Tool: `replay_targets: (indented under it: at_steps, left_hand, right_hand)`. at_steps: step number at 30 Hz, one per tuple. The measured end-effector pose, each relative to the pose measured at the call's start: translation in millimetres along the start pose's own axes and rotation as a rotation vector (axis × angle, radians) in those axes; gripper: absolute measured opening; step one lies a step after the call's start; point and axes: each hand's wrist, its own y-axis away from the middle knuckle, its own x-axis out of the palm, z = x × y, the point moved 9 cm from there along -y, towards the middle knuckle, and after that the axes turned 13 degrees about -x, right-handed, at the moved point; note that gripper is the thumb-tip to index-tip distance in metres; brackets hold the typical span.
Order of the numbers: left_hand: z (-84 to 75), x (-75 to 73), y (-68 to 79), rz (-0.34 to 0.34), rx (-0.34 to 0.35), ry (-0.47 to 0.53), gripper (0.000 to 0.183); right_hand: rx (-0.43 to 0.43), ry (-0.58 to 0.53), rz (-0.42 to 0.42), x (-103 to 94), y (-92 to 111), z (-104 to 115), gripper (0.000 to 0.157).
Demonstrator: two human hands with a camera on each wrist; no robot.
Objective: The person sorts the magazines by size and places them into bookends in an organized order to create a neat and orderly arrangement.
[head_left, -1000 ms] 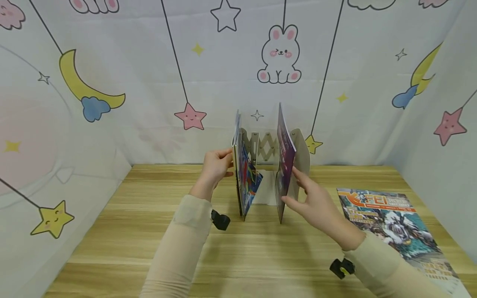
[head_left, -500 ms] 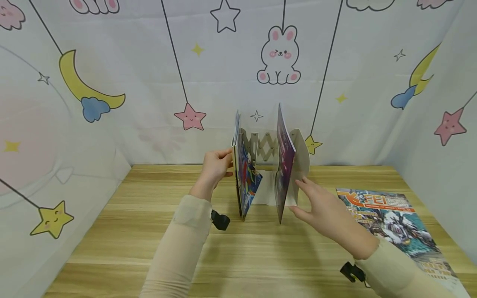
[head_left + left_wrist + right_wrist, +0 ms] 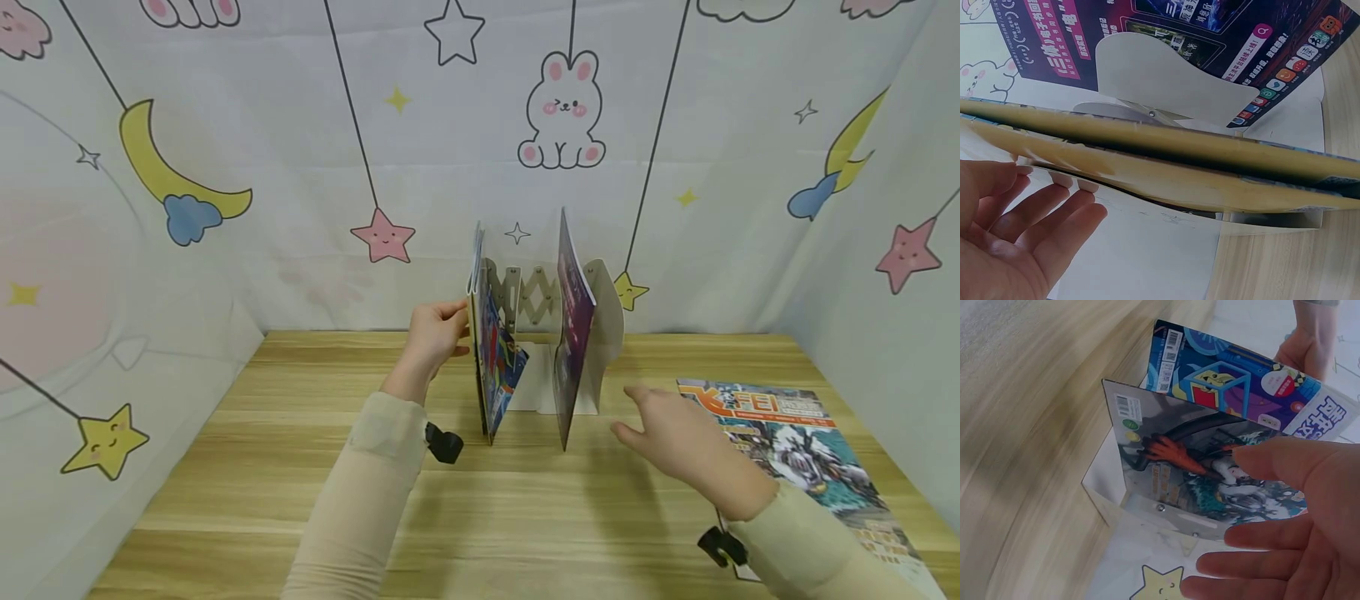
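Note:
A white expandable bookend [image 3: 611, 312] with a criss-cross metal back stands on the table. Several magazines [image 3: 1166, 178] stand upright inside its left plate, one with a blue cover [image 3: 495, 358] slanting inward. Another magazine [image 3: 577, 333], purple on its inner side, leans by the right plate. My left hand [image 3: 435, 337] touches the outer face of the left plate [image 3: 1147, 212] with its fingertips. To the right of the bookend my right hand [image 3: 675, 433] hangs apart from it, fingers loosely extended, holding nothing. In the right wrist view the right hand [image 3: 1297, 525] shows its spread fingers.
A magazine with an orange title [image 3: 810, 458] lies flat on the wooden table [image 3: 285, 492] at the right, partly behind the right forearm. A white patterned cloth [image 3: 450, 125] hangs behind the table and along both sides.
My right hand has let go of the purple magazine and drawn away to the right and slightly toward me. The left hand and the standing magazines keep their places.

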Motion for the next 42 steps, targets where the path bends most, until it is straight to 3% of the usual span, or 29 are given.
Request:
replay_targets:
  at_steps: [11, 24, 31, 42]
  left_hand:
    - [0.1, 2.4, -0.7, 0.006, -0.003, 0.013, 0.035]
    - [-0.5, 2.0, -0.7, 0.001, 0.01, 0.006, 0.036]
    - [-0.8, 0.9, -1.4, 0.0, 0.01, 0.008, 0.037]
    - [0.5, 0.7, -2.6, 0.002, 0.002, 0.006, 0.036]
  right_hand:
    - [0.084, -0.024, 0.102, 15.0, 4.3, -22.7, 0.06]
    - [0.123, -0.003, 0.08, 22.7, 7.2, -50.2, 0.039]
    - [0.176, -0.054, 0.094, 30.8, 9.8, -65.5, 0.029]
    - [0.256, -0.11, 0.13, 38.8, 13.6, -94.0, 0.037]
